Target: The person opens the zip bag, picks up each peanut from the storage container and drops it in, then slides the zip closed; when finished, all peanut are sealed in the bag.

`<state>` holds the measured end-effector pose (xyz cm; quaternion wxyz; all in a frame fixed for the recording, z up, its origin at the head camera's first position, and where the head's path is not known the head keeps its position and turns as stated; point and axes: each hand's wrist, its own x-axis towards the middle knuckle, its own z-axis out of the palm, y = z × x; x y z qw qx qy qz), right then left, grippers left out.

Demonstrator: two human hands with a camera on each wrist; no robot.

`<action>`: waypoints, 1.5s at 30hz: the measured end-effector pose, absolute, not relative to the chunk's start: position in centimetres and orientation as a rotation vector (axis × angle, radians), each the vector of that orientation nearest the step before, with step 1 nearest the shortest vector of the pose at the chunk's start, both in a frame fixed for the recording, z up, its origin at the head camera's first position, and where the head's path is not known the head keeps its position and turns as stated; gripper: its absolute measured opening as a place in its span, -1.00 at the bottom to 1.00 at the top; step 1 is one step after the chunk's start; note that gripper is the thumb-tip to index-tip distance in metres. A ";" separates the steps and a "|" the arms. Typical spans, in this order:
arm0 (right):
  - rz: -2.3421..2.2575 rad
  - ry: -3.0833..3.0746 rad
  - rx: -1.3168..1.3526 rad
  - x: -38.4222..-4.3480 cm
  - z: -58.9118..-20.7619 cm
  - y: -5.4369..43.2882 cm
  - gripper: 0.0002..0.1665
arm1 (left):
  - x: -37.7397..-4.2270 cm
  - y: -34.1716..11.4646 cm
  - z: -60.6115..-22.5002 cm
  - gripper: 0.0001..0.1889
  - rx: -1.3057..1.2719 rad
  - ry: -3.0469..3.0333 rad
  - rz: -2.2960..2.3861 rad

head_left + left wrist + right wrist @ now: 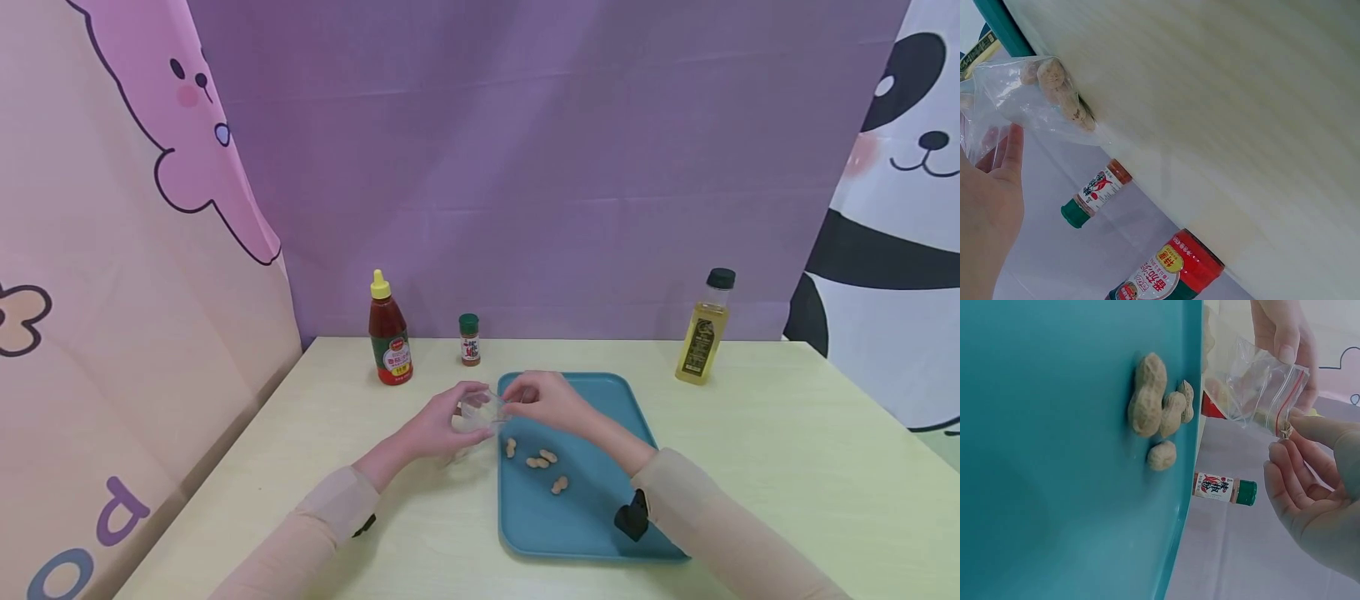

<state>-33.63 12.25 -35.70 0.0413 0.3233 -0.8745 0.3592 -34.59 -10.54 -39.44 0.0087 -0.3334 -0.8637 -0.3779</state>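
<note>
Holding clear bag (483, 412), left hand (438, 425), peanut (1285, 429) seemingly in right hand (553, 405)

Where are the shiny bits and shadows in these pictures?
Head view: soft shadows on the pale table and blue tray; left wrist view: white glints on the clear zip bag; right wrist view: bright streaks on it too, faint shadows beside the peanuts.

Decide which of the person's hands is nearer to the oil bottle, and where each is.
Right. The right hand is over the blue tray, left of the oil bottle; the left hand is farther left, holding a clear bag.
</note>
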 end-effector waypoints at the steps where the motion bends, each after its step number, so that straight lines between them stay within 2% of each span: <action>1: 1.108 -2.680 0.986 -33.6 -35.7 12.3 -0.74 | -34.6 -10.6 -39.5 -0.25 -1.046 -2.694 -1.182; 19: 1.171 -2.668 1.003 -33.5 -35.7 12.2 -0.76 | -34.6 -10.5 -39.5 -0.26 -1.045 -2.683 -1.189; 25: 1.101 -2.646 1.013 -33.6 -35.7 12.4 -0.82 | -34.4 -10.6 -39.3 -0.27 -1.031 -2.677 -1.193; 31: 1.032 -2.659 1.066 -33.4 -35.5 12.6 -0.77 | -34.3 -10.6 -39.1 -0.26 -1.020 -2.688 -1.187; 45: 1.055 -2.603 1.000 -33.4 -35.7 11.3 -0.80 | -34.4 -10.7 -39.1 -0.29 -1.013 -2.689 -1.197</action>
